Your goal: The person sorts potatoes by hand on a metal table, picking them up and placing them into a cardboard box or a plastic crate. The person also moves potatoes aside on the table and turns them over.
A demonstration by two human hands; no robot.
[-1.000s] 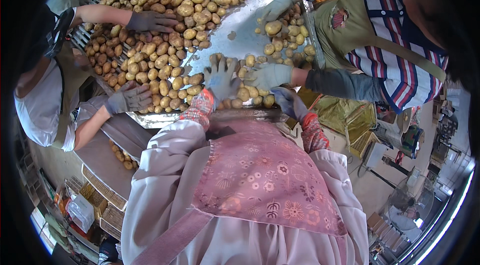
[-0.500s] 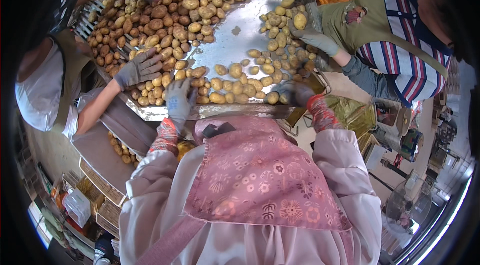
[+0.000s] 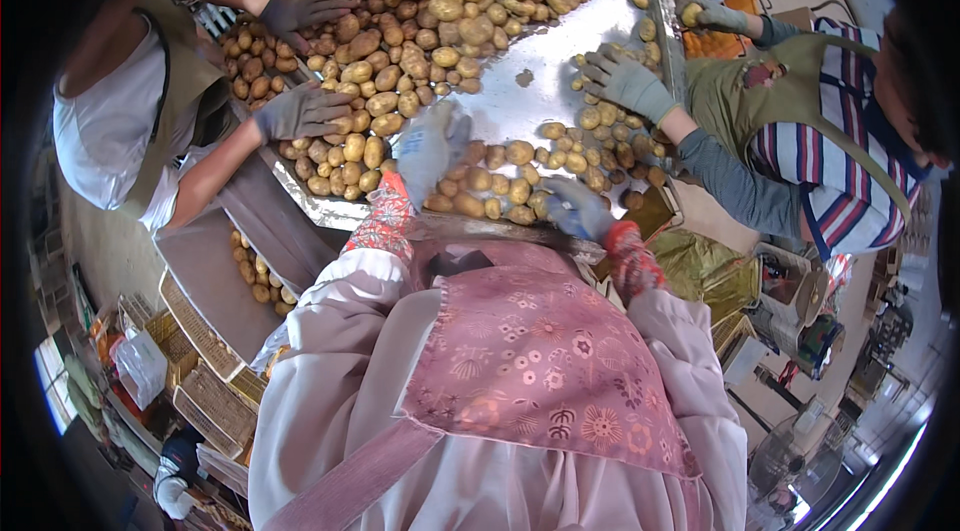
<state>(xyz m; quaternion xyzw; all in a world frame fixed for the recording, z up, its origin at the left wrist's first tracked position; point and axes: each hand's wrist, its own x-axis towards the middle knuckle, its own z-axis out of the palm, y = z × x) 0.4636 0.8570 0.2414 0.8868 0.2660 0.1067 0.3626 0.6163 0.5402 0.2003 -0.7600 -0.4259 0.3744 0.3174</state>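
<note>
My left hand, in a grey glove, is over the metal table at the right edge of the big potato pile. Motion smears its fingers, so I cannot tell what they hold. Close to the table's near edge, my right hand is gloved too, its slightly blurred fingers stretched leftward and apart. It touches the near side of a loose band of potatoes, with no potato visible in its grasp. That band lies between my two hands.
At the left, a co-worker rests two gloved hands on the pile. Another co-worker at the right has one gloved hand over potatoes and the other holding a potato. A grey chute with potatoes and wicker baskets stand lower left.
My left hand has moved right and farther in over the table. My right hand has come left onto the potatoes. The right co-worker's far hand has drawn back with a potato.
</note>
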